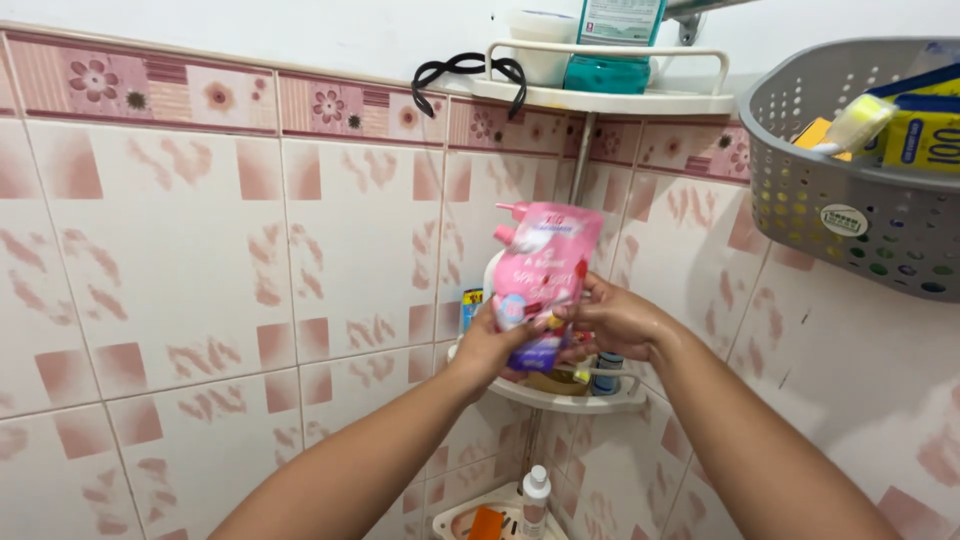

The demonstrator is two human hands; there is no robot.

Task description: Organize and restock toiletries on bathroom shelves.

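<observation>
Held upright between both hands: a pink refill pouch (543,272) with a spout at its top left corner and a purple band at its foot. Left hand (497,345) closed on the pouch's lower left edge, fingers wrapped round the front. Right hand (612,322) closed on the lower right edge, thumb pressed to the front, fingers behind. Pouch kept in front of the tiled corner, just above the middle corner shelf (570,400), white and curved, with a low rail. On that shelf, partly hidden behind the hands: a blue-capped bottle (606,372) to the right, a blue and yellow can (470,308) to the left, other small things too covered to tell apart. Higher up, in the far corner, an upper corner shelf (600,100) with a teal bottle (607,72) and a white tub (541,45), a black hair band (468,70) hung off its left end. To the right, near the top, a grey perforated basket (850,205) on the wall, holding yellow and blue packets (925,135). Low down, a bottom shelf (455,520) with a small white bottle (536,498) and something orange (486,524). Pink and white floral tiles (200,250) all around.
</observation>
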